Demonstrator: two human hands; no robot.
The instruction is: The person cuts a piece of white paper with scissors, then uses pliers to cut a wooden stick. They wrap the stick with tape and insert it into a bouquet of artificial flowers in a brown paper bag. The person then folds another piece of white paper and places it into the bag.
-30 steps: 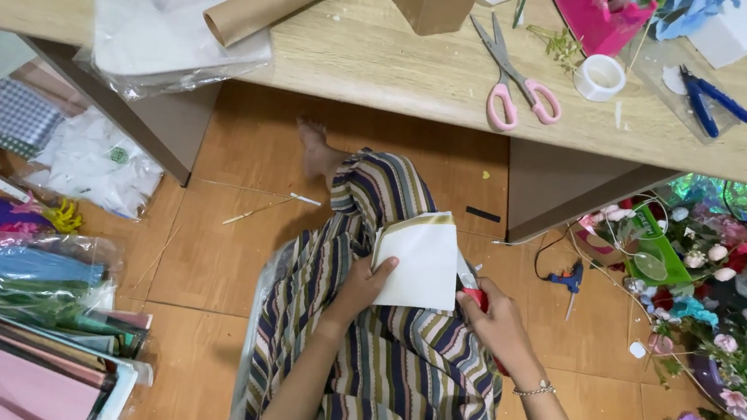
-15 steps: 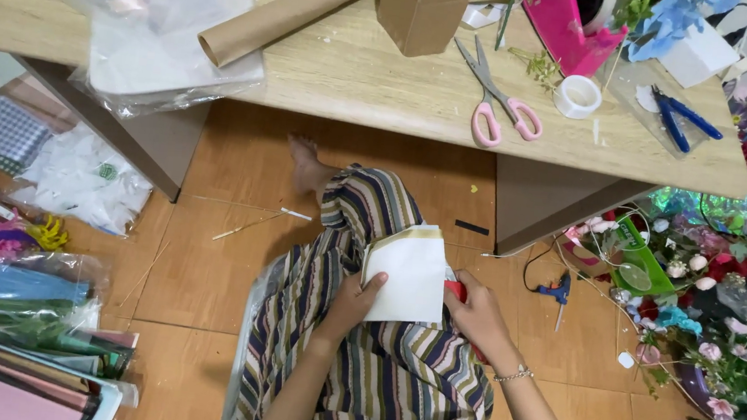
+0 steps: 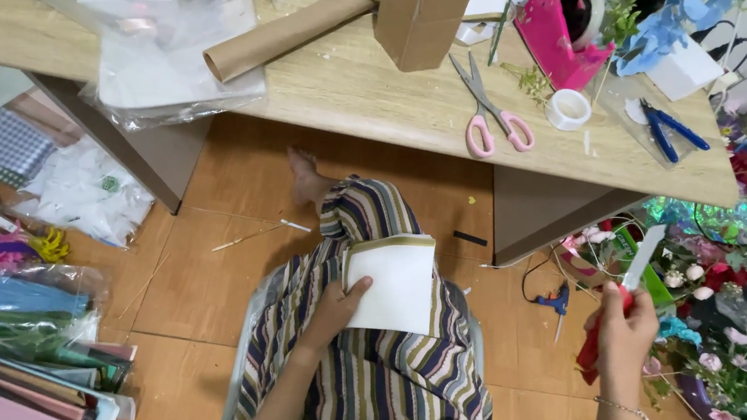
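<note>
While left hand (image 3: 334,311) pins flat white sheet (image 3: 392,285) on lap w/ fingers, right hand (image 3: 625,324) grips red-handled blade (image 3: 623,293).

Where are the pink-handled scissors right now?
In the head view, the pink-handled scissors lie on the wooden table, right of centre, between the brown cardboard box and the white tape roll.
</note>
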